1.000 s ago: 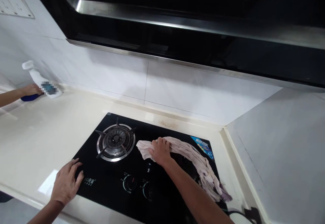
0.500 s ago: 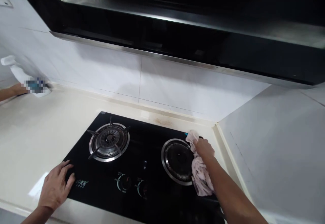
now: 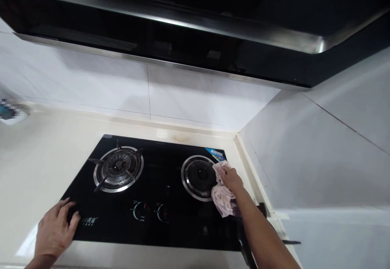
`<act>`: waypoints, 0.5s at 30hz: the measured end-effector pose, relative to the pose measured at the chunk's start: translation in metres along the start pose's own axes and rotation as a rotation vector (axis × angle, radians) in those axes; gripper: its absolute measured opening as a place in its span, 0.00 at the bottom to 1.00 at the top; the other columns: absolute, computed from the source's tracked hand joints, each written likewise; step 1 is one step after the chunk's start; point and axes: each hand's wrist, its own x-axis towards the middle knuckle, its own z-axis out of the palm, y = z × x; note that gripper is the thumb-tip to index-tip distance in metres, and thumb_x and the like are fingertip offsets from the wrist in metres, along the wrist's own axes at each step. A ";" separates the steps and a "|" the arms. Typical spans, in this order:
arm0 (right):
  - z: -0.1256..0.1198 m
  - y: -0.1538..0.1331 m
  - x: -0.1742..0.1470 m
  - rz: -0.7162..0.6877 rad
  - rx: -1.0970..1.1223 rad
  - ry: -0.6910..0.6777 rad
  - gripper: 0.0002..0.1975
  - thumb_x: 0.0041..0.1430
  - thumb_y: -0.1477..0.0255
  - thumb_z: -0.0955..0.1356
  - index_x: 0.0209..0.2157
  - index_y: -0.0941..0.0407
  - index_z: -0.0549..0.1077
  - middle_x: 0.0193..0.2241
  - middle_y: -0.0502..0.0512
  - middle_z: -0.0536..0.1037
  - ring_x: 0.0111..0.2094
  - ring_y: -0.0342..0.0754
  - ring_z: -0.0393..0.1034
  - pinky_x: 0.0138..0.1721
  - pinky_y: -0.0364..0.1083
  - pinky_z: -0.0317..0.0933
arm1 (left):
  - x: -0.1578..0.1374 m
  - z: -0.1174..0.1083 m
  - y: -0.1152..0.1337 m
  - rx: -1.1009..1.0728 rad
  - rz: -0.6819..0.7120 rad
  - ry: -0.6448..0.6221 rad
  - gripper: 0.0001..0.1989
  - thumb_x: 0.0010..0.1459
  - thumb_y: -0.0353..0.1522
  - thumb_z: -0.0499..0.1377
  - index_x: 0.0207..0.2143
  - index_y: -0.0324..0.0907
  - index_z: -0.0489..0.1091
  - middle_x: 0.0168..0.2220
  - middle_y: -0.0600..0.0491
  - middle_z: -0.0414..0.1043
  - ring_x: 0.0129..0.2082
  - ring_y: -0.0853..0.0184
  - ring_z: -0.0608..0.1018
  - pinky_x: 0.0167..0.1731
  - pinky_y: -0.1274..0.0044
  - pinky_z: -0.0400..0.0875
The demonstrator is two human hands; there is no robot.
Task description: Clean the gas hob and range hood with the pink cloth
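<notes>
A black glass gas stove (image 3: 183,228) is set into the pale countertop. My right hand (image 3: 232,179) grips a crumpled pinkish-white cloth (image 3: 224,200), pressing it on the glass at the right side of the right burner (image 3: 199,176). Part of the cloth trails toward me. A blue sticker (image 3: 216,153) shows at the stove's far right corner. My left hand (image 3: 56,228) rests with fingers spread on the stove's front left edge, near the printed brand mark. The left burner (image 3: 118,167) carries a pan support with several prongs. Two knobs sit between the burners, toward the front.
A black range hood (image 3: 170,37) hangs low over the stove. Tiled wall (image 3: 323,159) closes off the right side. A white bottle (image 3: 14,116) with a blurred label stands far left. Black handle-like objects (image 3: 246,244) lie under my right forearm. A brownish stain (image 3: 182,139) marks the counter behind.
My right hand has drawn the cloth toward me from the far right corner, uncovering the blue sticker. The view has turned right. My left hand stays on the stove edge.
</notes>
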 end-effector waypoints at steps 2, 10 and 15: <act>0.002 0.003 -0.015 -0.087 -0.009 -0.043 0.26 0.66 0.54 0.62 0.61 0.50 0.68 0.54 0.64 0.72 0.57 0.59 0.67 0.54 0.53 0.60 | 0.000 0.000 0.000 0.003 0.006 0.001 0.19 0.63 0.43 0.46 0.46 0.42 0.66 0.55 0.38 0.68 0.54 0.44 0.72 0.49 0.52 0.71; 0.007 -0.002 -0.077 -0.230 -0.084 -0.185 0.60 0.34 0.53 0.80 0.67 0.61 0.59 0.66 0.74 0.58 0.66 0.69 0.53 0.61 0.57 0.55 | 0.001 -0.005 0.003 -0.066 -0.017 -0.021 0.22 0.62 0.42 0.46 0.47 0.38 0.70 0.56 0.35 0.69 0.57 0.43 0.71 0.51 0.54 0.69; 0.015 -0.027 -0.105 -0.281 -0.094 -0.062 0.36 0.50 0.69 0.72 0.61 0.61 0.65 0.63 0.71 0.63 0.62 0.60 0.60 0.60 0.52 0.56 | 0.001 -0.004 0.003 -0.069 -0.018 -0.041 0.24 0.63 0.45 0.44 0.47 0.38 0.69 0.57 0.36 0.68 0.58 0.43 0.69 0.53 0.53 0.67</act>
